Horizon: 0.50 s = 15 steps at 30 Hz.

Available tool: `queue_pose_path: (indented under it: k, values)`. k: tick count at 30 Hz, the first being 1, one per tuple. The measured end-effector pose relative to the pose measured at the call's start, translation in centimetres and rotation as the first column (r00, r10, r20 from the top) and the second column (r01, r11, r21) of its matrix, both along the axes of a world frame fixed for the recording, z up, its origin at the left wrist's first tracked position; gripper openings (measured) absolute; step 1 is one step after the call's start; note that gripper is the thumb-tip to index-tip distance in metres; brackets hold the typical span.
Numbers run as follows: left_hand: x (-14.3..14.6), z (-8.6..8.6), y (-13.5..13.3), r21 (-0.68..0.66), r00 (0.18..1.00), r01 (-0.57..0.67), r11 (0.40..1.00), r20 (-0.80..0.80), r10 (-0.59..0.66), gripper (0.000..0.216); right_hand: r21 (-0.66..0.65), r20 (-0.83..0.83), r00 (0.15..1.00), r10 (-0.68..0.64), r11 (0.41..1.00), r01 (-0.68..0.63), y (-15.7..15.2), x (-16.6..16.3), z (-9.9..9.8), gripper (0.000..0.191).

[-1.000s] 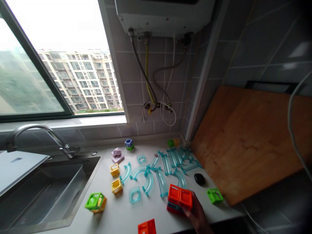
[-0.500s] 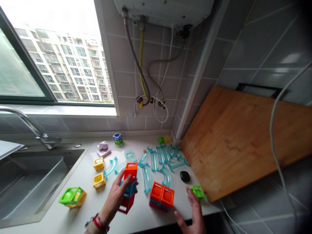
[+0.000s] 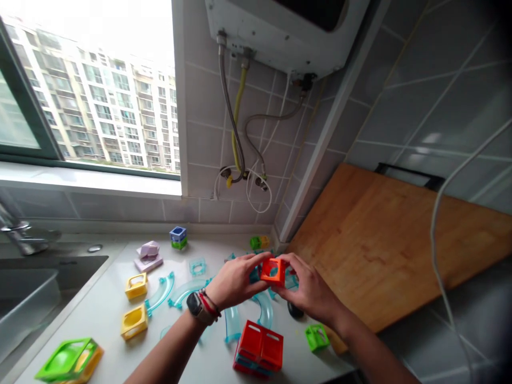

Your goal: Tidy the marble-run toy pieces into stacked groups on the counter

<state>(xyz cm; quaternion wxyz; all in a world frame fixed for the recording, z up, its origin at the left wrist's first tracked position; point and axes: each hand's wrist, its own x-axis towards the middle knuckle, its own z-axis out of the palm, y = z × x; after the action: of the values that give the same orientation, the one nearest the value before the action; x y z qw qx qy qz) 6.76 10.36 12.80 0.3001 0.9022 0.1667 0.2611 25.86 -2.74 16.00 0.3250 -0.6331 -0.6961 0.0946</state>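
Observation:
An orange open cube block (image 3: pixel 281 276) is held up over the counter between both hands. My left hand (image 3: pixel 238 277) grips its left side with thumb and fingers. On the opposite side, my right hand (image 3: pixel 310 290) pinches it by the edge. A bluish piece shows partly behind my left fingers; whether it joins the orange block I cannot tell. Below the hands stands a stack of red and blue cube blocks (image 3: pixel 262 344). Clear teal track pieces (image 3: pixel 232 324) lie behind and under the hands, several of them partly covered.
Yellow blocks (image 3: pixel 135 321), a green-and-yellow block pair (image 3: pixel 70 360) and lilac pieces (image 3: pixel 148 263) stand at left, near the sink (image 3: pixel 94 266). A green block (image 3: pixel 317 337) and a black object (image 3: pixel 295 310) lie at right, beside a leaning wooden board (image 3: pixel 400 234).
My left hand has moved up and right with the orange block. My right hand has come in from the lower right and taken hold of it too. The camera view has shifted.

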Motion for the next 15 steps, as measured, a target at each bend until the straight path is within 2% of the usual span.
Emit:
queue_pose_path:
  k: [3, 5, 6, 8, 10, 13, 15]
  values:
    - [-1.6, 1.5, 1.0, -0.159, 0.997, -0.001, 0.987, 0.081, 0.014, 0.067, -0.030, -0.090, 0.996, 0.006, 1.000, -0.008, 1.6, 1.2, -0.9, 0.044]
    - [-2.9, 2.3, 2.0, -0.352, 0.983, 0.022, 0.936, 0.179, 0.045, 0.065, -0.098, -0.089, 0.995, -0.038, 0.995, 0.029, 3.6, 3.0, -2.2, 0.048]
    - [-3.6, 2.6, 2.5, -0.458, 0.966, 0.048, 0.888, 0.248, 0.076, 0.063, -0.140, -0.062, 0.995, -0.072, 0.988, 0.062, 5.1, 4.2, -3.1, 0.051]
    - [-4.4, 2.9, 3.4, -0.639, 0.894, 0.132, 0.758, 0.407, 0.187, 0.064, -0.217, 0.047, 0.989, -0.140, 0.965, 0.147, 8.7, 6.4, -4.7, 0.051]
    - [-4.7, 3.0, 4.2, -0.756, 0.791, 0.244, 0.608, 0.517, 0.326, 0.066, -0.252, 0.115, 0.980, -0.163, 0.949, 0.187, 12.8, 8.4, -6.3, 0.045]
    - [-4.4, 2.8, 5.0, -0.843, 0.710, 0.379, 0.382, 0.529, 0.465, 0.062, -0.314, 0.211, 0.965, -0.155, 0.924, 0.217, 18.3, 10.1, -8.0, 0.024]
    - [-4.0, 2.7, 5.5, -0.870, 0.694, 0.409, 0.277, 0.493, 0.525, 0.059, -0.338, 0.247, 0.959, -0.137, 0.916, 0.218, 20.9, 10.2, -8.8, 0.022]
